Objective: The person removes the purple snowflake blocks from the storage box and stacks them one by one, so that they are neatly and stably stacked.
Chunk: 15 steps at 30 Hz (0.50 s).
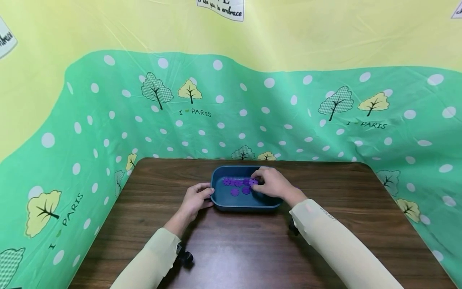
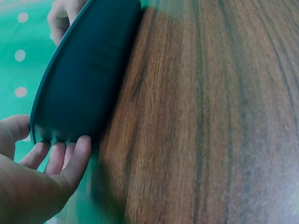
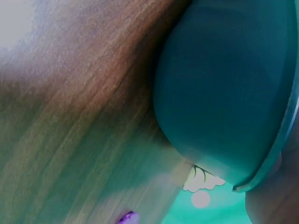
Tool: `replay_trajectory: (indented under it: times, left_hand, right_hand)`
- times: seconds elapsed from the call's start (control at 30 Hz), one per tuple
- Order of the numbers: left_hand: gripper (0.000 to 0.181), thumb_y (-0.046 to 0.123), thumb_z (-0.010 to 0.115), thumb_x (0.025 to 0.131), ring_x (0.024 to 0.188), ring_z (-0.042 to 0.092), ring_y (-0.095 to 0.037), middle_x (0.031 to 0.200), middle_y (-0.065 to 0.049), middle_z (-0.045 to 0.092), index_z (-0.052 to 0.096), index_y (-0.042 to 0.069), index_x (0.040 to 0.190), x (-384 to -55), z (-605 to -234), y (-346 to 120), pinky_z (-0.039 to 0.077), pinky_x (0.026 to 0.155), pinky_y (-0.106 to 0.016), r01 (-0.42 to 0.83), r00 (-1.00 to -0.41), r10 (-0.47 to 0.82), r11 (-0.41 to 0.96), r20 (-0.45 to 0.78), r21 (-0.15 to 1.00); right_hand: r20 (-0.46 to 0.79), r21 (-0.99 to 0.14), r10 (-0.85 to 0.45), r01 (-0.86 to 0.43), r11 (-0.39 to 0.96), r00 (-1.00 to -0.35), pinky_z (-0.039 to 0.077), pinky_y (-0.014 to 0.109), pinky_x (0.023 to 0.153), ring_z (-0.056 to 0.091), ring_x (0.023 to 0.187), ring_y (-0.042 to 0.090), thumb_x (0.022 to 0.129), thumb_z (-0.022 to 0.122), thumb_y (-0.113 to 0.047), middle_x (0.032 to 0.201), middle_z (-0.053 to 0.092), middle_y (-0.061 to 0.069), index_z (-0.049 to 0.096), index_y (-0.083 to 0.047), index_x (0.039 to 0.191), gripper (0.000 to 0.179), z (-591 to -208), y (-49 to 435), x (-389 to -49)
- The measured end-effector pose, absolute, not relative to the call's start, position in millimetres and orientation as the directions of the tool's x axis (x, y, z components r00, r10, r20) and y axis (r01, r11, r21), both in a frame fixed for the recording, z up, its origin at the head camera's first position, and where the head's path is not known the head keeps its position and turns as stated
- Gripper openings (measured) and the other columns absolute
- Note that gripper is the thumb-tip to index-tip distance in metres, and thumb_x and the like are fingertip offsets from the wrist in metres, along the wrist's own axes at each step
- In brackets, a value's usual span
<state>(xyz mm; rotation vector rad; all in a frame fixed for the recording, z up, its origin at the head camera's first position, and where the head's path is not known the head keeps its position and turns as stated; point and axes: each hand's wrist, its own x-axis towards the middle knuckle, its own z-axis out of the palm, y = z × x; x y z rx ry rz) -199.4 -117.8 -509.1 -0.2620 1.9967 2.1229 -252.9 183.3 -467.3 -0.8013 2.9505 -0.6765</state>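
Observation:
A dark blue plastic bin (image 1: pixel 234 208) stands on the table with several small purple flower-shaped pieces (image 1: pixel 235 192) inside. My left hand (image 1: pixel 196 197) holds the bin's left end, the thumb over the rim and the fingers against the outer wall. In the left wrist view those fingers (image 2: pixel 77 154) touch the bin wall (image 2: pixel 88 79). Reaching over the right side, my right hand (image 1: pixel 271 182) has its thumb and fingertips around a purple piece (image 1: pixel 254 182) inside the bin. From the right wrist, the bin's outer wall (image 3: pixel 224 93) hides most of that hand.
The brown wooden table (image 1: pixel 245 249) lies under everything. A purple piece (image 3: pixel 128 218) rests on the table to the right of the bin, mostly behind my right forearm in the head view. Green and yellow printed cloth (image 1: pixel 245 108) hangs around the table's back and sides.

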Motion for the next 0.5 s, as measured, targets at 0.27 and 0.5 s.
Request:
replay_trajectory:
  times: [0.27,0.5]
  left_hand:
    - [0.042,0.013,0.068,0.097,0.095,0.065,-0.022,0.110,-0.011,0.065,0.062,-0.002,0.136,-200,-509,-116,0.064,0.083,-0.042,-0.276,-0.961,0.037,-0.044,-0.274,0.960]
    - [0.041,0.015,0.068,0.098,0.092,0.066,-0.020,0.113,-0.013,0.065,0.062,-0.002,0.135,-198,-506,-117,0.065,0.079,-0.039,-0.283,-0.959,0.035,-0.044,-0.281,0.958]
  right_hand:
    - [0.148,-0.438,-0.487,-0.498,0.748,-0.861,0.059,0.039,0.080,0.067,0.093,0.021,0.088,0.080,-0.025,0.102,0.070,0.002,0.077,-0.009,0.112,0.029,-460,195,-249]
    - [0.188,-0.447,-0.487,-0.516,0.731,-0.853,0.057,0.035,0.076,0.065,0.090,0.021,0.089,0.080,-0.028,0.100,0.069,-0.001,0.077,-0.012,0.111,0.027,-455,211,-242]
